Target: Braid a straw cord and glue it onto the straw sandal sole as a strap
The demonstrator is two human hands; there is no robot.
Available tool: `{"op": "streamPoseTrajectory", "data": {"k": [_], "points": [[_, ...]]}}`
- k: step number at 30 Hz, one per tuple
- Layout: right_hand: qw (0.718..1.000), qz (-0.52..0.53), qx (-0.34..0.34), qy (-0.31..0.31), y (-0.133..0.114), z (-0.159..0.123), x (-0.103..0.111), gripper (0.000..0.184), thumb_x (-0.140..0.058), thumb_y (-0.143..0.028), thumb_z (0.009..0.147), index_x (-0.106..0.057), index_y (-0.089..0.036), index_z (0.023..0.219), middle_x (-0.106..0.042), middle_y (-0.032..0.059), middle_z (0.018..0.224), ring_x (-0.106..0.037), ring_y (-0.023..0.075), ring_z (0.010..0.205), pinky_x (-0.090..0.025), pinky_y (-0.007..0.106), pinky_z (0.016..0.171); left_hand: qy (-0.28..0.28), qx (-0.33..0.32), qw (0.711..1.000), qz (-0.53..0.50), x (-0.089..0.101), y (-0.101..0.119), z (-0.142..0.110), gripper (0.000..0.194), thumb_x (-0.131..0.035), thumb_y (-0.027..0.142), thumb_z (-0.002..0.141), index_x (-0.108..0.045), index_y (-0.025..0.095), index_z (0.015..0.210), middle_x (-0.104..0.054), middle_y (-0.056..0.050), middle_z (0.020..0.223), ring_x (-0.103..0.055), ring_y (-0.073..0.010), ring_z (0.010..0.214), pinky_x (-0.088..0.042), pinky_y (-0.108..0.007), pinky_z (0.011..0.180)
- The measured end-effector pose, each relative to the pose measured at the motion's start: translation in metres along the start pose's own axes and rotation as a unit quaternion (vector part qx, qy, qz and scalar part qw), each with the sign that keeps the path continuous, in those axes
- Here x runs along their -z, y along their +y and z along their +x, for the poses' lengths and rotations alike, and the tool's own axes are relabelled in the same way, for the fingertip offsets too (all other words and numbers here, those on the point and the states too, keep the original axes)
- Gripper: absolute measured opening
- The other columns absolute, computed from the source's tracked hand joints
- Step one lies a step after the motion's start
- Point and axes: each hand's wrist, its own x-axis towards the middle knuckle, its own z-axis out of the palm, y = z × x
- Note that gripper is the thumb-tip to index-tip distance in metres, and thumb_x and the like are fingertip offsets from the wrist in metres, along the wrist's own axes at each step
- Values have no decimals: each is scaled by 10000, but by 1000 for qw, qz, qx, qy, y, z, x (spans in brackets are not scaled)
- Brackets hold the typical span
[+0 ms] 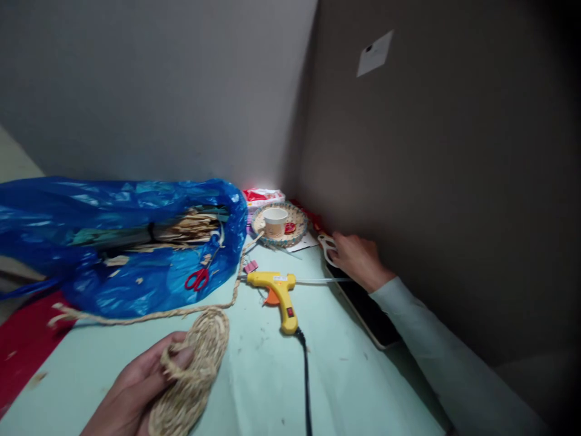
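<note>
My left hand (136, 384) is closed on an oval braided straw sole (204, 351), tilted up at the lower left. A loop of straw cord crosses its face, and my thumb presses near it. At the right, by the wall, my right hand (361, 257) has its fingers closed round the white handle of a pair of scissors (327, 247). The far end of the scissors blends into red things behind. Below my right wrist lies a dark flat tablet-like object (367, 306). A yellow hot glue gun (276, 281) with a glue stick in its back rests between my hands.
A blue plastic bag (181, 297) with bundled dried straw (195, 227) spreads at the left, red scissors (197, 278) on it. A straw braid (158, 316) runs along its front. At the back stand a woven tray (297, 221) and cup (275, 224). A black cord (306, 375) trails forward.
</note>
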Motion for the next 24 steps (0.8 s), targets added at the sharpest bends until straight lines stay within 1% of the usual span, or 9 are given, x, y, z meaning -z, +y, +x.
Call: {"op": "streamPoseTrajectory", "data": {"k": [4,7,9,10,12,13,14,18,24], "points": [[1000,-1,15,18,-1,-10,7,233,-595,-341,993,-642,-148,1115,-676,61,1042,-675,191,873,-571,369,765,-13,-32,999,-6,-7,6,-10,178,-807,298,790,-736,243,943,-816,11,907,-760,-220,902,-578,-233,697],[995,24,79,56,-10,-27,23,225,-469,-235,1018,-655,-109,1029,-682,155,932,-683,276,880,-463,329,647,13,-78,997,-17,-8,6,-7,221,-803,254,783,-687,225,969,-801,-5,910,-754,-232,894,-578,-264,713],[986,64,140,69,-26,-48,34,161,-529,-261,990,-638,-149,1026,-694,126,927,-674,249,823,-442,312,635,29,-99,994,-21,-7,5,-3,267,-823,254,749,-659,223,957,-791,-6,902,-752,-243,886,-580,-282,723],[973,108,198,58,-37,-61,38,167,-517,-316,1003,-632,-196,997,-696,62,854,-662,194,738,-449,281,631,35,-109,993,-21,-6,4,-2,294,-836,262,727,-652,219,952,-787,-12,897,-752,-252,881,-583,-293,727],[879,329,345,-3,-64,-88,42,162,-497,-318,1009,-620,-216,983,-705,28,829,-641,158,665,-458,257,607,47,-123,991,-16,-5,3,-1,354,-860,281,675,-657,208,956,-784,-29,885,-754,-273,857,-590,-321,725],[837,395,378,-27,-77,-101,42,121,-514,-299,997,-608,-223,1004,-713,17,853,-642,149,673,-467,247,610,52,-127,990,-12,-4,2,-1,381,-866,293,653,-666,202,964,-784,-39,880,-756,-283,842,-594,-337,721],[821,415,387,-68,-90,-112,42,116,-548,-280,988,-591,-234,1086,-721,13,903,-660,161,747,-486,255,661,57,-129,990,-8,-4,2,-1,406,-868,304,636,-674,196,976,-784,-49,875,-757,-292,826,-598,-351,715],[790,461,396,-84,-121,-133,29,178,-579,-250,971,-565,-246,1148,-700,18,962,-646,187,854,-497,289,725,77,-139,987,1,-6,2,0,486,-863,331,608,-690,193,1041,-787,-66,870,-758,-307,807,-605,-377,709],[759,501,414,-33,-127,-128,7,101,-497,-208,1006,-594,-186,992,-625,30,869,-591,161,782,-453,271,669,95,-137,986,12,-14,-3,-3,494,-853,321,613,-692,198,1063,-795,-77,905,-759,-316,847,-606,-364,704]]}}
